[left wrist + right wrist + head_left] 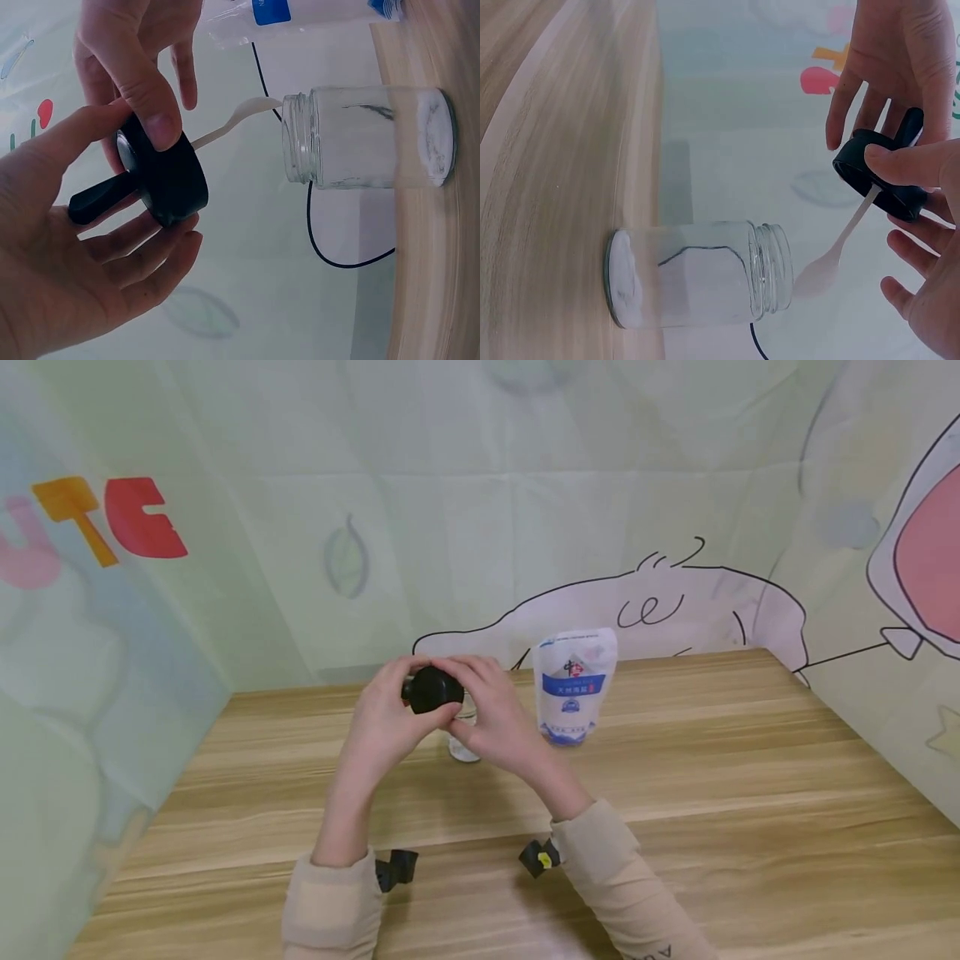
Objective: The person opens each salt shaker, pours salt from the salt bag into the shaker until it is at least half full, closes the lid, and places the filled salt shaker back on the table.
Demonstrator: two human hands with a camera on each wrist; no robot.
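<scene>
Both hands hold a black jar lid (435, 691) above the wooden table. The left hand (381, 722) has its fingers and thumb around one side of the lid, and the right hand (498, 720) grips the opposite side. A black handle (101, 197) sticks out of the lid's top. From its underside extends a pale spoon (821, 271), whose bowl is close to the mouth of a clear glass jar (349, 135). Upright on the table, the jar has a layer of white grains (624, 277) at its bottom. In the head view the hands partly hide it.
A white and blue pouch (573, 710) with printed labels stands to the right of the jar. The wooden table (720, 793) ends at a printed cloth backdrop (285, 568). Black straps (397, 868) show at both wrists.
</scene>
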